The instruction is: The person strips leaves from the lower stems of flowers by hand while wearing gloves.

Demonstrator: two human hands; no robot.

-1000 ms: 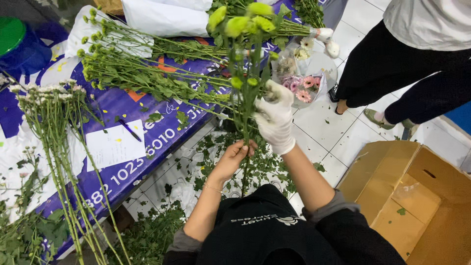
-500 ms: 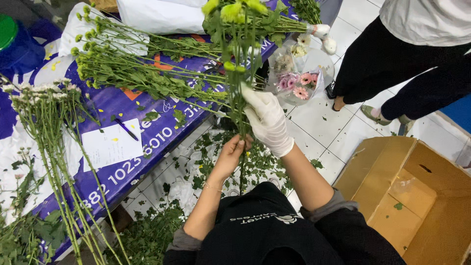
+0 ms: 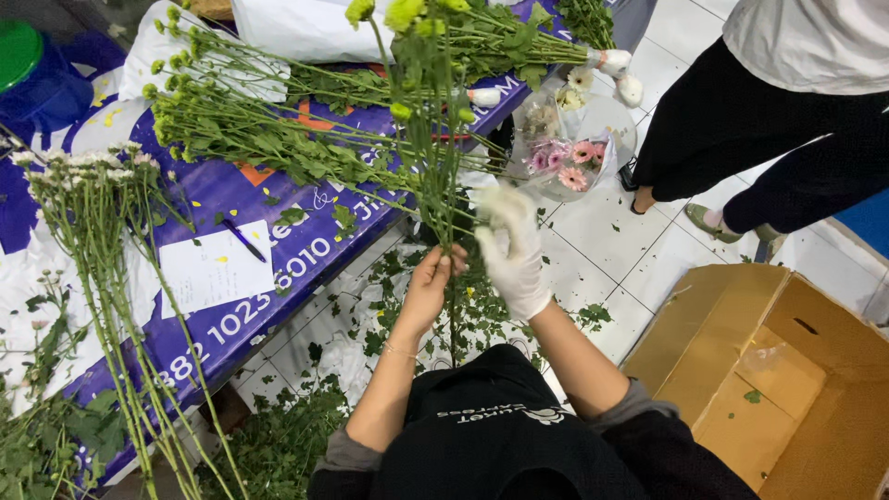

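Note:
My bare left hand (image 3: 431,285) grips the lower stems of an upright bunch of green chrysanthemum stems (image 3: 428,111) with yellow-green buds at the top. My right hand (image 3: 512,250), in a white glove, is wrapped around the same stems just right of and slightly above the left hand, among the leaves. The stems hang down past my hands toward the floor. More cut green flower stems (image 3: 250,139) lie across the purple table cover (image 3: 278,250) to the left.
White-budded stems (image 3: 93,241) lie at the table's left end beside a sheet of paper with a pen (image 3: 243,239). Stripped leaves (image 3: 278,435) litter the tiled floor. An open cardboard box (image 3: 787,370) sits at right. Another person's legs (image 3: 759,139) stand nearby, by wrapped pink flowers (image 3: 565,157).
My gloved right hand has slid down the stems toward my left hand. The bunch stands slightly higher and further left in view.

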